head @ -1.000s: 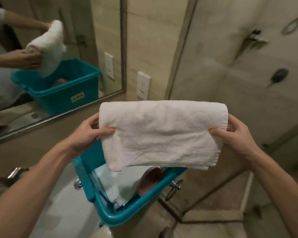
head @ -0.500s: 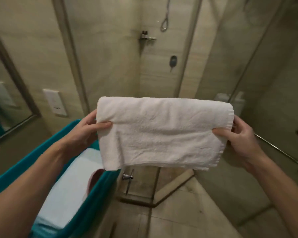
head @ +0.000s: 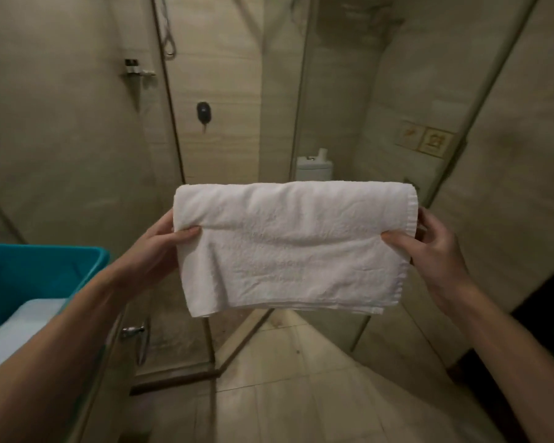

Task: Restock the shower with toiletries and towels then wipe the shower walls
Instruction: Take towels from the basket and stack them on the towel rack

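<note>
A folded white towel (head: 291, 244) hangs spread out in front of me at chest height. My left hand (head: 160, 247) pinches its left edge, thumb on the front. My right hand (head: 429, 247) pinches its right edge the same way. Behind the towel stands the glass shower enclosure (head: 231, 155) with beige tiled walls. A small metal shelf (head: 138, 71) with small dark bottles is fixed high on the shower wall, and a dark shower control (head: 203, 111) sits below it.
A teal plastic bin (head: 39, 270) holding white folded linen (head: 23, 327) is at my left. The glass door's chrome handle (head: 135, 330) is low left. A white toilet cistern (head: 314, 167) shows behind the glass. Tiled floor (head: 301, 394) lies below, a dark doorway at right.
My view has swung right, from the mirror and bin toward the shower enclosure. The bin has slid to the left edge. Both hands keep the same hold on the towel.
</note>
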The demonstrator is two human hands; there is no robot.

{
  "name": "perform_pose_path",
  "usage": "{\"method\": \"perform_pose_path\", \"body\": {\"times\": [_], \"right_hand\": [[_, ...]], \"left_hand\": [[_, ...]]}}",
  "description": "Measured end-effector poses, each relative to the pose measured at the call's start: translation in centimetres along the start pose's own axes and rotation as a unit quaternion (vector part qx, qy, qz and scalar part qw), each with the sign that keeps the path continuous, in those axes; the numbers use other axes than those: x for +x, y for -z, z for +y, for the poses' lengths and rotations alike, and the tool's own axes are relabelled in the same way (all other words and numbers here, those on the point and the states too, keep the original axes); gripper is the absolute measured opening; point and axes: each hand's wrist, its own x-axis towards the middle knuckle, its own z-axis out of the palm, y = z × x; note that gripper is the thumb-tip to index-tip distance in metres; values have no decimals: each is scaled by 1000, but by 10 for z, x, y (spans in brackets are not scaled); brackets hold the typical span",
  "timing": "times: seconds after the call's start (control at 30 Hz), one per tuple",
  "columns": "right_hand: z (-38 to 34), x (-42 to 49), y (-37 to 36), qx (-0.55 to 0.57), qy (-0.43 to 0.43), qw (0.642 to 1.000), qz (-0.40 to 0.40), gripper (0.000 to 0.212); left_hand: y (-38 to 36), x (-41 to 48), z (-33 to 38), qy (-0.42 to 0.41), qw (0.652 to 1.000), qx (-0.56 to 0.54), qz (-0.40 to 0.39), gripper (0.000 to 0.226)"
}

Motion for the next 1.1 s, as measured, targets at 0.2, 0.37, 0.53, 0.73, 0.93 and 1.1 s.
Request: {"method": "perform_pose_path", "body": {"times": [0.2,0.37,0.53,0.73,0.93,1.1], "right_hand": [[3,-24,84,-8,-41,997,61,34],[2,-28,136,-18,-54,991,124,33],[6,-12,173,-40,-55,976,206,36],[18,12,210,-50,-73,958,271,45],[37,42,256,-52,-120,945,301,54],[63,74,297,-69,-126,933,331,45]], "left_hand": [[-87,23,-6,4,999,21,-50,49],[-142,70,0,-13,992,43,-121,49],[-192,136,-5,-26,986,34,-164,48],[-241,210,-13,-35,967,31,-250,47],[-288,265,-27,-14,956,44,-291,51],[-338,312,-42,19,942,50,-331,59]]}}
